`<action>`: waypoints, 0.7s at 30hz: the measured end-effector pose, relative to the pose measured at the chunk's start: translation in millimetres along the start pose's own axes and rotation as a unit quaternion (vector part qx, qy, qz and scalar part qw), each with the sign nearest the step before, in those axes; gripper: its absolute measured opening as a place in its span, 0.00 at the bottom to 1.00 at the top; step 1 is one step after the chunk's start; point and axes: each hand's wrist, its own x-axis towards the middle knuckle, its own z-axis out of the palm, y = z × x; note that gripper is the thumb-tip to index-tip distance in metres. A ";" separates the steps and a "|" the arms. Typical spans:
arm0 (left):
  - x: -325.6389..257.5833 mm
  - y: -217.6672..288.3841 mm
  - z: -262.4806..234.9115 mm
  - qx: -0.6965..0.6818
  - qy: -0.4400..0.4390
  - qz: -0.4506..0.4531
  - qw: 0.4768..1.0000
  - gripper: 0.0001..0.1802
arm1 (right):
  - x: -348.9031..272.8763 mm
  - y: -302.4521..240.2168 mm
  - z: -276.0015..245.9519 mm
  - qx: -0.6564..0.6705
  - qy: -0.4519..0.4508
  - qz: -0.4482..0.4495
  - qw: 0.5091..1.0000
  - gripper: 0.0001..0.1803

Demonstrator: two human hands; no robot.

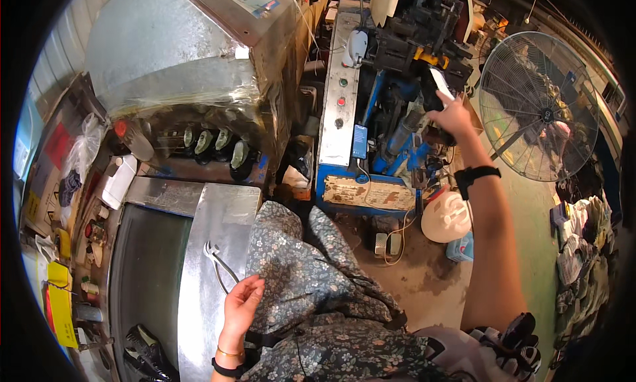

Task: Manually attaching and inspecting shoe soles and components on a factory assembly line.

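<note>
At the lower left, over a bare metal plate (215, 316), is my left hand (244, 306), its fingers curled. Metal pincers (217, 263) run from it with their jaws pointing away; the hand hides the handle ends, and the fingers look closed round them. My right hand (456, 117) reaches far forward to the machine (397, 57) at the back. It closes on the near end of a white-bottomed shoe (440, 81), whose other end sits at the machine's dark jaws. The shoe's underside and some fingers of this hand are hidden.
Several black shoes with pale linings (205, 143) stand in a metal-hooded unit (179, 44) at left. Dark shoes (147, 352) lie on a belt (149, 263). A large fan (544, 110) stands right of my arm; a white jug (445, 218) sits below it.
</note>
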 end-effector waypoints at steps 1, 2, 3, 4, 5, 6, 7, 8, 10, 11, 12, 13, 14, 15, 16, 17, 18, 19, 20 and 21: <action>-0.9 -4.4 -0.5 0.006 -0.009 -0.003 1.000 0.19 | -16.1 -6.8 19.2 -0.087 0.078 -0.012 0.993 0.45; -2.3 -8.4 0.0 -0.002 -0.009 -0.013 1.000 0.19 | -33.2 -17.5 24.3 -0.085 0.094 -0.014 0.992 0.42; -3.0 -11.0 1.0 -0.001 -0.009 -0.012 1.000 0.19 | -33.0 -16.1 25.2 -0.084 0.095 -0.014 0.992 0.42; -4.3 -12.8 3.3 0.007 -0.009 -0.002 1.000 0.19 | -30.5 -14.5 27.5 -0.056 0.099 -0.008 0.993 0.41; -4.5 -12.3 5.5 0.017 -0.012 0.006 1.000 0.19 | -31.4 -13.4 28.3 -0.031 0.101 0.003 0.994 0.40; -3.1 -10.4 8.0 0.021 -0.015 0.003 1.000 0.19 | -30.2 -12.2 27.6 -0.046 0.110 -0.001 0.993 0.39; 0.2 -6.9 11.2 0.020 -0.027 0.005 0.999 0.19 | -28.0 -11.4 26.8 -0.045 0.109 0.004 0.993 0.39; 1.4 -4.7 14.3 0.019 -0.038 0.003 0.999 0.18 | -27.4 -13.6 26.4 -0.042 0.108 0.007 0.993 0.39; -1.2 -3.6 18.6 0.023 -0.037 -0.003 0.999 0.18 | -26.9 -16.3 25.0 -0.045 0.105 0.013 0.993 0.38; 4.5 -1.7 22.4 0.020 -0.035 0.001 0.999 0.18 | -22.6 -15.0 25.3 -0.044 0.107 0.015 0.993 0.38; 5.9 -1.2 23.1 0.021 -0.036 0.005 0.999 0.18 | -17.5 -14.2 25.5 -0.047 0.094 0.020 0.994 0.38; 4.3 -2.3 21.6 0.025 -0.043 0.007 0.999 0.18 | -11.2 -14.0 24.9 -0.050 0.081 0.025 0.995 0.38; 1.3 -4.0 18.6 0.028 -0.048 0.006 0.998 0.19 | -9.5 -16.1 25.0 -0.051 0.077 0.027 0.995 0.38; 4.4 -4.7 16.2 0.026 -0.045 0.005 0.999 0.19 | -3.6 -17.7 24.7 -0.052 0.076 0.023 0.995 0.38; 9.0 -4.2 13.5 0.025 -0.033 -0.004 0.999 0.18 | 6.4 -19.3 23.7 -0.050 0.085 0.027 0.995 0.38; 11.0 -6.0 12.5 0.021 -0.021 -0.014 0.999 0.18 | 16.2 -18.3 23.4 -0.051 0.093 0.028 0.994 0.38; 11.1 -6.9 11.0 0.018 -0.007 -0.003 1.000 0.18 | 24.7 -15.5 24.1 -0.045 0.086 0.023 0.995 0.38; 11.4 -6.2 8.5 0.022 0.004 0.000 1.000 0.17 | 31.9 -12.4 23.2 -0.050 0.082 0.014 0.995 0.38; 9.8 -7.2 4.6 0.021 0.017 0.004 1.000 0.17 | 40.5 -13.9 23.7 -0.052 0.083 0.017 0.995 0.38; 7.5 -10.0 -0.8 0.020 0.032 0.006 0.999 0.17 | 46.4 -19.8 24.7 -0.054 0.082 0.019 0.995 0.38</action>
